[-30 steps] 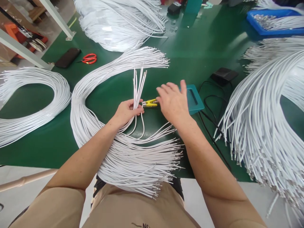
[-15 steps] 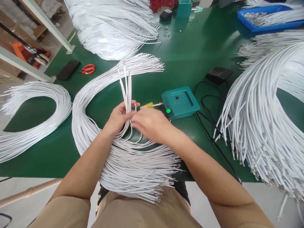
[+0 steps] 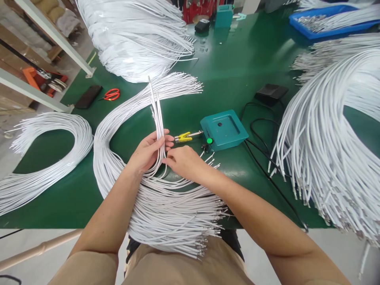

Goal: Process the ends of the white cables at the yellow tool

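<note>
My left hand [image 3: 147, 152] grips a small bunch of white wires [image 3: 156, 109] that stand up and point away from me. My right hand [image 3: 184, 161] sits just to its right, fingertips pinched on a wire at the base of that bunch. Both hands rest over a large curved bundle of white wires [image 3: 166, 209] whose metal-tipped ends hang off the table's near edge. A yellow clip probe [image 3: 183, 137] lies just beyond my hands, wired to a teal tester box [image 3: 224, 130] with a green button.
Green table [image 3: 237, 67] holds more white wire bundles: far centre [image 3: 133, 35], left [image 3: 44, 154], right [image 3: 332, 134]. Red scissors [image 3: 112, 94] and a black phone [image 3: 88, 96] lie at the left rear. A black foot pedal [image 3: 271, 93], black cables and a blue tray [image 3: 332, 21] are to the right.
My right hand came back from the yellow probe and tester box to the base of the held wires. The bunch in my left hand has straightened and closed up.
</note>
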Available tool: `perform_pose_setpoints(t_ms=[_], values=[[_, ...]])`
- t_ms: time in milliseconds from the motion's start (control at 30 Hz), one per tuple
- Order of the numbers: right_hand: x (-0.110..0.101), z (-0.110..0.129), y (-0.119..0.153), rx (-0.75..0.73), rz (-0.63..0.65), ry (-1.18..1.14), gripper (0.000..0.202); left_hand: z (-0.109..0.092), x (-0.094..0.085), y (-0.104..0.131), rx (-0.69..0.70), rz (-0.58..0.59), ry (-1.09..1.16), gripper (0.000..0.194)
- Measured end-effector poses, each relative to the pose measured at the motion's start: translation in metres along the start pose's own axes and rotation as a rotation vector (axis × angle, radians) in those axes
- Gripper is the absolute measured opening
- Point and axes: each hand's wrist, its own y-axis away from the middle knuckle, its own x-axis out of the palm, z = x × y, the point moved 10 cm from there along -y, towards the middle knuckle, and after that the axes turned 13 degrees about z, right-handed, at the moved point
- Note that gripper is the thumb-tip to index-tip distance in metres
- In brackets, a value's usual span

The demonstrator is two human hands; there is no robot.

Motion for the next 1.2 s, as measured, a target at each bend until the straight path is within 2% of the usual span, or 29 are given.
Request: perform_pose_setpoints(t_ms=[100, 200, 300, 433, 500, 567, 700, 767, 900, 933, 1000, 1200], values=[[-0.006, -0.011, -0.007, -0.04, -0.078, -0.155, 0.02, 0.0, 0.002, -0.001, -0.001, 0.017, 0.002, 0.035], [-0.002, -0.015, -0.009, -0.065, -0.056, -0.288, 0.015, 0.0, 0.001, -0.002, -0.002, 0.017, -0.007, 0.036], [0.009, -0.012, -0.007, -0.087, 0.078, -0.453, 0.008, -0.007, -0.01, -0.002, 0.051, -0.064, -0.005, 0.035], [0.03, -0.001, -0.002, -0.124, 0.344, -0.602, 0.005, -0.027, -0.039, 0.003, 0.234, -0.264, 0.058, 0.033], [0.034, 0.001, -0.002, -0.131, 0.375, -0.631, 0.005, -0.033, -0.048, 0.006, 0.298, -0.32, 0.093, 0.033], [0.033, 0.0, -0.004, -0.131, 0.352, -0.636, 0.005, -0.031, -0.046, 0.005, 0.262, -0.296, 0.086, 0.033], [0.032, -0.005, -0.006, -0.111, 0.337, -0.552, 0.007, -0.018, -0.024, 0.0, 0.106, -0.162, -0.023, 0.037], [0.018, -0.012, -0.006, -0.072, 0.232, -0.465, 0.012, -0.018, -0.02, 0.001, 0.113, -0.157, -0.066, 0.04], [-0.04, -0.026, 0.006, -0.077, -0.286, -0.472, 0.021, -0.02, -0.014, 0.0, 0.164, -0.127, -0.148, 0.045], [-0.048, -0.027, 0.009, -0.103, -0.369, -0.505, 0.021, -0.019, -0.012, -0.001, 0.164, -0.112, -0.182, 0.045], [-0.053, -0.028, 0.011, -0.139, -0.433, -0.549, 0.022, -0.018, -0.01, 0.0, 0.159, -0.107, -0.275, 0.046], [-0.044, -0.037, 0.003, -0.16, -0.446, -0.687, 0.02, -0.016, -0.003, 0.005, 0.121, -0.132, -0.523, 0.043]])
